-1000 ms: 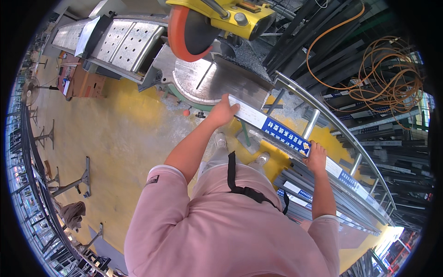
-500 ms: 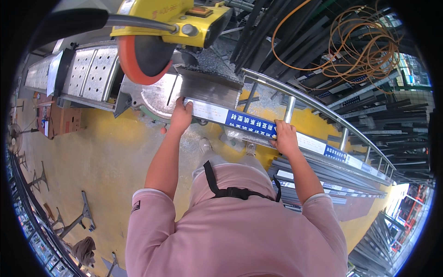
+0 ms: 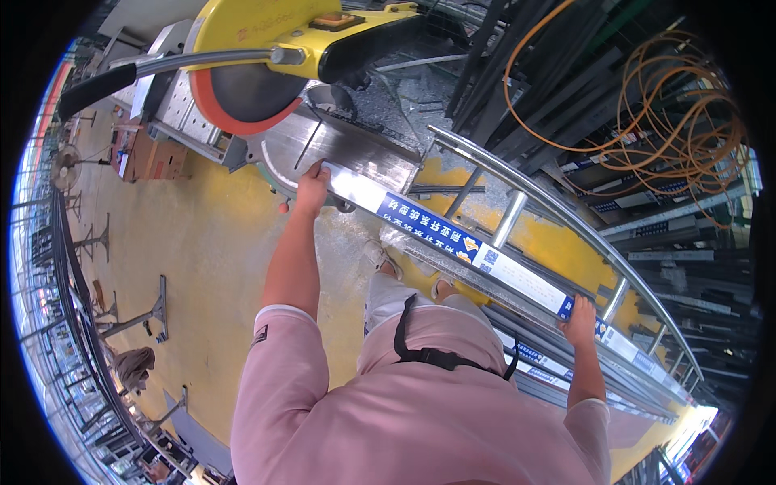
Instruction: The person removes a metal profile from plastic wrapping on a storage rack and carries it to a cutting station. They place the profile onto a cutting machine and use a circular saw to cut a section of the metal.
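A long straight metal profile [image 3: 428, 233], wrapped in white and blue printed film, runs from the saw's bed toward the lower right. My left hand [image 3: 311, 191] is closed on its near-saw end, fingers over the top edge. Farther along, my right hand [image 3: 579, 322] grips the same profile, its arm stretched out. Above and left of my left hand stands a yellow chop saw [image 3: 242, 36] with a dark disc [image 3: 246, 93] ringed in orange-red. The disc is raised off the slotted metal bed [image 3: 360, 153]. The saw's black-gripped handle [image 3: 97, 90] points left, with neither hand on it.
A curved steel rail [image 3: 517, 174] runs beyond the profile. Several more profiles [image 3: 558, 360] lie stacked below it. Dark bars and a coiled orange hose [image 3: 687, 121] fill the upper right. Left of the saw are a perforated metal table [image 3: 190, 109] and a cardboard box [image 3: 158, 158].
My right hand has slid outward along the profile, farther from my left hand. My left hand stays at the end by the saw. The view has shifted and tilted.
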Action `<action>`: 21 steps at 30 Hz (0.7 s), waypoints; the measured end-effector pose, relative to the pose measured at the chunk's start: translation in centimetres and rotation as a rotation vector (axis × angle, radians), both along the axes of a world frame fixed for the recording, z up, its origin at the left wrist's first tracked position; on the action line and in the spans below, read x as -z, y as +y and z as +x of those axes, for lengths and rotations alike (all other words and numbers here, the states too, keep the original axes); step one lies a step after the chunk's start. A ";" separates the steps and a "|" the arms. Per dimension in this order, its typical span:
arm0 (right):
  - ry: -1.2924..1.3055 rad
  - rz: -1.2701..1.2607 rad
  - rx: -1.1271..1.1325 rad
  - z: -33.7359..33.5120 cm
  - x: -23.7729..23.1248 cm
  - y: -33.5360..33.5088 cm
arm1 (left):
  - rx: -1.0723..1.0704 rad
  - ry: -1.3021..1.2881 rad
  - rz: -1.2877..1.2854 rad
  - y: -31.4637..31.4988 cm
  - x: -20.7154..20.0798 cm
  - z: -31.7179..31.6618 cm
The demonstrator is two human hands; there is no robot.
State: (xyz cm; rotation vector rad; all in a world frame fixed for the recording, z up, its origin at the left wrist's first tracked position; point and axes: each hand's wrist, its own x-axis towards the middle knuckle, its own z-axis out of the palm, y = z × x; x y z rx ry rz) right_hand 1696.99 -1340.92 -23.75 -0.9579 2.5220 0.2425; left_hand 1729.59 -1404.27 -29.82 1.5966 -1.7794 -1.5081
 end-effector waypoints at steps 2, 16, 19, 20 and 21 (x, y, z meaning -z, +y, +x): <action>0.063 0.028 -0.033 -0.1 0.6 0.1 | 0.015 0.002 -0.110 0.1 -0.1 -1.1; 0.126 -0.007 -0.104 -2.9 4.0 -10.6 | -0.185 -0.240 0.133 9.2 5.3 -10.7; 0.088 -0.005 -0.083 -2.9 4.6 -10.8 | 0.040 -0.474 0.077 10.2 0.1 -12.2; 0.082 -0.011 -0.089 -3.0 4.4 -10.8 | 0.128 -0.502 0.078 10.0 -0.4 -11.9; 0.090 -0.012 -0.091 -3.0 4.3 -10.9 | 0.218 -0.529 0.077 9.3 -0.8 -11.6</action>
